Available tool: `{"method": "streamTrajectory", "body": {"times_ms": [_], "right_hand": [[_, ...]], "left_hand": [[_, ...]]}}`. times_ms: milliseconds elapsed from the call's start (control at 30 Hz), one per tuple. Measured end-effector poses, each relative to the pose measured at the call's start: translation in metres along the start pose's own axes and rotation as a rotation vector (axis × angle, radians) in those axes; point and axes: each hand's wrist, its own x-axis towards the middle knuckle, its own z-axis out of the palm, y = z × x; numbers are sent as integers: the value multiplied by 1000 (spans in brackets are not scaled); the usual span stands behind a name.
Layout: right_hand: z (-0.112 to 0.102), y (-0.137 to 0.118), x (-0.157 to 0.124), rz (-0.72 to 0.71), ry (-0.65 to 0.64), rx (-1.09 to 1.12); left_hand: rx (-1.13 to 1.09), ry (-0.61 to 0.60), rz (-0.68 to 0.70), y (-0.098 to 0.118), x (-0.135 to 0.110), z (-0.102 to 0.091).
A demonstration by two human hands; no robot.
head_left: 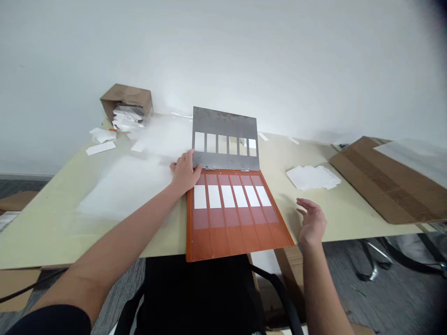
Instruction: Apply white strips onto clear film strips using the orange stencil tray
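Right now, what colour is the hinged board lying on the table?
The hinged board is orange-red with six white strips, clearest in the head view.

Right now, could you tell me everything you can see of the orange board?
The orange board is flat and plastic-looking, and grooves divide it into six lanes, each holding a white strip. It lies at the near edge of the table, slightly overhanging, hinged to a grey metal plate. The left hand touches its far corner.

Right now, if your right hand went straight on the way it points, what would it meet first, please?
Probably the stack of white paper slips on the table, just beyond the open right hand, though its height above the table is hard to judge.
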Motion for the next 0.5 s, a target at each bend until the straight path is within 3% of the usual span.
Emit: {"method": "streamTrajectory", "body": {"times_ms": [233, 500], "right_hand": [[-3, 1, 2, 123, 44, 216], [-4, 2, 4, 132, 45, 349]], "left_hand": [[43, -7, -17, 5, -2, -2], [36, 0, 2, 3, -1, -2]]}}
